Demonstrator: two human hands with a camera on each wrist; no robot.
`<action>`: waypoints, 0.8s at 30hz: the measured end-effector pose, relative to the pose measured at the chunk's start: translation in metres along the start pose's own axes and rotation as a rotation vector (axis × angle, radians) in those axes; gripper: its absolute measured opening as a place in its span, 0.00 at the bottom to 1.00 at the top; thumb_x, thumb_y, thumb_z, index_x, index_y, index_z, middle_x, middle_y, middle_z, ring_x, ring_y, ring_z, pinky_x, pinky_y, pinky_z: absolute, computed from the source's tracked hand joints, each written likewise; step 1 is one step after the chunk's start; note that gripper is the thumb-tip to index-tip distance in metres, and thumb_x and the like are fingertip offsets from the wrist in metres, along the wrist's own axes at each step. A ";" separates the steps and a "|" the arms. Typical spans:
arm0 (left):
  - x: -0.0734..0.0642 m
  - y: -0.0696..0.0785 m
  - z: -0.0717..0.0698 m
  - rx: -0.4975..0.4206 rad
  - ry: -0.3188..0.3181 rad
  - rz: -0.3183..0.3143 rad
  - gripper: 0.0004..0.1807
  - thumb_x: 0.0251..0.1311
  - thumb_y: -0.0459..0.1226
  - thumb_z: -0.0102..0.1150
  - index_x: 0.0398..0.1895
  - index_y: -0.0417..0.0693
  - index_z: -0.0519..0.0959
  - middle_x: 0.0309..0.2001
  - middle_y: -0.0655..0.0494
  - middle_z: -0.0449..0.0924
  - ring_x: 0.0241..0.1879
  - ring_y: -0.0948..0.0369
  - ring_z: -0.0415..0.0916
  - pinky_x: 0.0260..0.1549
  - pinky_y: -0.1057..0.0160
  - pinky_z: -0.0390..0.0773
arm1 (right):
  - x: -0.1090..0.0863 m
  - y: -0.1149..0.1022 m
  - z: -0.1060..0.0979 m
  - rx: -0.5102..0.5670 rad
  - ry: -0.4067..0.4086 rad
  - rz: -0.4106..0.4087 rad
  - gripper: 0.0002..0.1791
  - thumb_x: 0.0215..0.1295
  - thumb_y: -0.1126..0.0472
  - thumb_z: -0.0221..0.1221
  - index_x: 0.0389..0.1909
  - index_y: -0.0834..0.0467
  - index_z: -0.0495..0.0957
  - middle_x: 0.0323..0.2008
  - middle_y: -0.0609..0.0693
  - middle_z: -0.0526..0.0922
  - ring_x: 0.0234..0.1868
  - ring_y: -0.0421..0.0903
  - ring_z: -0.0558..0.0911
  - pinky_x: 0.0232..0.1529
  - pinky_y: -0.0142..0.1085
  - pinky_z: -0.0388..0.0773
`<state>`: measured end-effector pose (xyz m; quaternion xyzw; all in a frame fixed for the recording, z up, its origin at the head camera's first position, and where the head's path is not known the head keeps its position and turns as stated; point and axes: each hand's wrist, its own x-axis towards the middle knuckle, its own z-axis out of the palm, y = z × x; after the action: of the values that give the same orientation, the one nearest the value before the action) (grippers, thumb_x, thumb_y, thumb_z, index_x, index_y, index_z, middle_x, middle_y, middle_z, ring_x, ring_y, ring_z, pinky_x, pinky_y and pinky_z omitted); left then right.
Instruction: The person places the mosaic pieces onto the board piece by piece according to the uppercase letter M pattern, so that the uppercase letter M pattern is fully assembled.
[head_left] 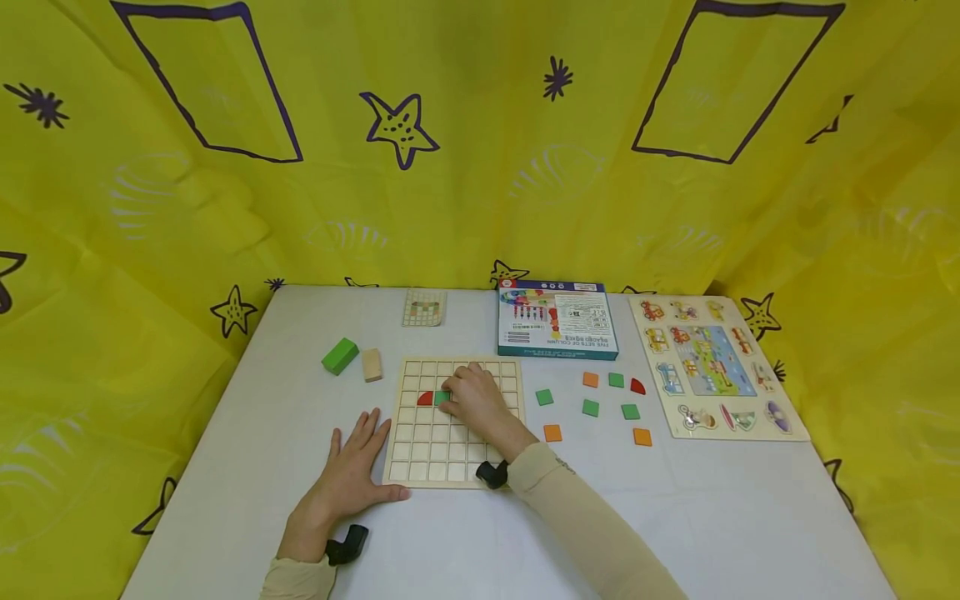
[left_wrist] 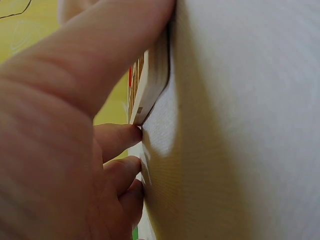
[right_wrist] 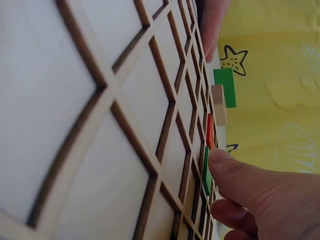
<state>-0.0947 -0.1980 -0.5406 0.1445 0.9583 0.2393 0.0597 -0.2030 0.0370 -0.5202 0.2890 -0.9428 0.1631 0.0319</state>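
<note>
A wooden grid board [head_left: 420, 475] lies flat on the table, divided into small square cells. In its upper part a red quarter-round tile [head_left: 425, 398] sits beside a green square tile [head_left: 442, 398]. My right hand [head_left: 480, 404] reaches over the board and holds the green tile by thumb and fingers; its thumb tip [right_wrist: 220, 156] is at the tile in the right wrist view, with the other fingers curled below. My left hand [head_left: 352, 471] lies with fingers spread at the board's left edge, thumb near the lower left corner.
Loose green, orange and red tiles [head_left: 591, 408] lie right of the board. Behind are a pattern card [head_left: 424, 308] and a flat box [head_left: 558, 321]. A green block [head_left: 341, 356] and a plain wooden block [head_left: 372, 365] stand at left, a picture puzzle [head_left: 716, 367] at far right.
</note>
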 end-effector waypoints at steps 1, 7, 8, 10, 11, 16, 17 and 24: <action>0.000 0.000 0.000 0.000 0.000 0.000 0.65 0.39 0.69 0.67 0.73 0.35 0.58 0.75 0.38 0.46 0.74 0.43 0.39 0.64 0.32 0.33 | -0.001 0.001 -0.001 0.008 -0.004 0.002 0.16 0.60 0.49 0.68 0.44 0.55 0.85 0.41 0.47 0.81 0.43 0.46 0.73 0.43 0.40 0.72; 0.000 0.000 0.000 -0.005 -0.008 -0.005 0.65 0.39 0.70 0.66 0.73 0.35 0.58 0.75 0.38 0.46 0.74 0.43 0.39 0.64 0.32 0.33 | -0.004 0.009 -0.010 0.075 0.003 0.001 0.20 0.63 0.50 0.66 0.51 0.57 0.83 0.46 0.48 0.81 0.47 0.46 0.73 0.49 0.40 0.71; 0.000 0.000 0.000 -0.006 -0.011 -0.007 0.65 0.39 0.70 0.66 0.73 0.35 0.58 0.75 0.38 0.46 0.74 0.43 0.39 0.64 0.33 0.33 | -0.005 0.011 -0.012 0.088 0.008 -0.003 0.21 0.63 0.50 0.66 0.52 0.57 0.82 0.45 0.48 0.82 0.46 0.46 0.72 0.48 0.39 0.71; 0.000 0.000 0.000 -0.009 -0.007 -0.007 0.65 0.39 0.70 0.67 0.73 0.35 0.58 0.75 0.38 0.46 0.74 0.43 0.39 0.64 0.32 0.33 | -0.006 0.015 -0.015 0.112 0.021 -0.015 0.21 0.63 0.51 0.66 0.52 0.58 0.82 0.44 0.48 0.82 0.44 0.45 0.72 0.47 0.38 0.71; 0.000 0.000 0.000 -0.011 -0.004 -0.005 0.65 0.39 0.70 0.67 0.73 0.35 0.58 0.75 0.38 0.46 0.74 0.43 0.39 0.64 0.32 0.33 | -0.007 0.017 -0.017 0.120 0.029 -0.021 0.21 0.63 0.51 0.66 0.52 0.58 0.82 0.44 0.48 0.82 0.43 0.45 0.72 0.46 0.38 0.70; 0.000 0.000 0.001 -0.012 -0.001 -0.003 0.65 0.38 0.69 0.68 0.73 0.35 0.58 0.75 0.38 0.46 0.74 0.43 0.39 0.64 0.33 0.33 | -0.012 0.026 -0.024 0.118 0.047 -0.039 0.21 0.63 0.52 0.66 0.52 0.59 0.82 0.43 0.48 0.82 0.43 0.46 0.72 0.46 0.38 0.71; 0.000 0.000 0.001 -0.012 0.000 -0.003 0.65 0.38 0.69 0.68 0.73 0.35 0.58 0.75 0.38 0.46 0.74 0.43 0.39 0.64 0.33 0.33 | -0.013 0.027 -0.025 0.114 0.047 -0.039 0.21 0.63 0.52 0.66 0.52 0.59 0.82 0.43 0.48 0.82 0.43 0.46 0.72 0.47 0.38 0.71; 0.000 -0.001 0.001 -0.012 0.002 -0.003 0.65 0.38 0.68 0.68 0.73 0.35 0.58 0.75 0.38 0.46 0.74 0.43 0.39 0.64 0.33 0.32 | -0.023 0.039 -0.034 0.133 0.050 -0.006 0.21 0.63 0.52 0.66 0.53 0.59 0.81 0.44 0.48 0.82 0.45 0.46 0.72 0.47 0.40 0.71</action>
<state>-0.0945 -0.1981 -0.5417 0.1423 0.9571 0.2453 0.0600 -0.2066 0.0905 -0.5024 0.2891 -0.9280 0.2323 0.0367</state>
